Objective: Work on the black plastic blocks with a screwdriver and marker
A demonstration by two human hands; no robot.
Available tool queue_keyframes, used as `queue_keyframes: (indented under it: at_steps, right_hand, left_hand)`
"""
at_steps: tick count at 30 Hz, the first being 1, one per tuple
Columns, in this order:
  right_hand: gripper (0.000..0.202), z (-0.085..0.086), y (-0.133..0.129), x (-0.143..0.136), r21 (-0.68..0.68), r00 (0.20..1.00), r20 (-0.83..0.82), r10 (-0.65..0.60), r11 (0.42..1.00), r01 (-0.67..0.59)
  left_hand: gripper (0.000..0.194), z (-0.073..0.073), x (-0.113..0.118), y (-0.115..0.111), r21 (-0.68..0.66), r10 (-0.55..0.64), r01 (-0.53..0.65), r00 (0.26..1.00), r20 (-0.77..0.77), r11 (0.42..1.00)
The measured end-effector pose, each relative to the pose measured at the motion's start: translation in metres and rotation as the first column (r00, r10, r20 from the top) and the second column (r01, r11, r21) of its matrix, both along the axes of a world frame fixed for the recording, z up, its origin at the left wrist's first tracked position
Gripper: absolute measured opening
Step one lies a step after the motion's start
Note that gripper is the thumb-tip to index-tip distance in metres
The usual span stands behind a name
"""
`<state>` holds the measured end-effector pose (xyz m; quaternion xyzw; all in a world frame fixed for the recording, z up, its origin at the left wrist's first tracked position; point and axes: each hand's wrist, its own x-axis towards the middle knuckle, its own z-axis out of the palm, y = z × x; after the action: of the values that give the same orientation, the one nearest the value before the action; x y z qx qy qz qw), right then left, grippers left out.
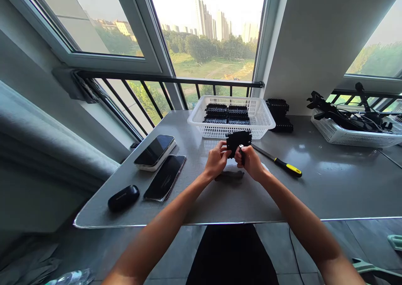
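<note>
Black plastic part (238, 139) is held up over the table (220, 209), just nearer you than the white basket (230, 132) at 12 o'clock. Your left hand (216, 158) pinches it at its 8 o'clock corner, thumb on the near face; your right hand (251, 161) is a closed fist around a short dark tool (241, 151). Key relation: from that fist the part lies at 11 o'clock, its toothed top edge running roughly 9 to 3, while the tool's long axis stands nearer 12 to 6, crossing it. Both hands equally near; tool-to-part contact cannot be told. Yellow-and-black-handled file (277, 161) lies at 3 o'clock of the right fist, handle outward.
</note>
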<state>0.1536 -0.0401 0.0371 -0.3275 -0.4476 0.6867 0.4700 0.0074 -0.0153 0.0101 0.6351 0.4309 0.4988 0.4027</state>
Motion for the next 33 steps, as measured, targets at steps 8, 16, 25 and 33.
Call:
queue_keyframes:
  at_steps: [8, 16, 25, 33]
  right_hand:
    - [0.029, -0.0038, 0.0034, 0.0023, -0.092, 0.997, -0.03, -0.069, 0.994, 0.066]
    - [0.028, -0.0057, 0.0053, 0.003, -0.113, 0.997, -0.038, -0.068, 0.992, 0.063]
    - [0.025, -0.0034, 0.0035, 0.0031, -0.163, 0.995, -0.059, -0.078, 0.984, 0.067]
    - [0.025, 0.0032, 0.003, 0.0071, -0.183, 0.979, -0.149, -0.141, 0.977, 0.113]
  left_hand:
    - [0.015, -0.001, 0.0035, -0.0056, 0.048, -0.073, 0.073, 0.997, 0.012, 0.996]
    - [0.018, -0.0025, 0.0041, -0.0074, 0.073, -0.102, 0.102, 0.995, -0.007, 0.992]
    - [0.018, -0.0015, 0.0038, -0.0086, 0.091, -0.099, 0.103, 0.994, -0.047, 0.99]
    - [0.018, -0.0014, 0.003, -0.0075, 0.106, -0.063, 0.069, 0.996, -0.061, 0.992]
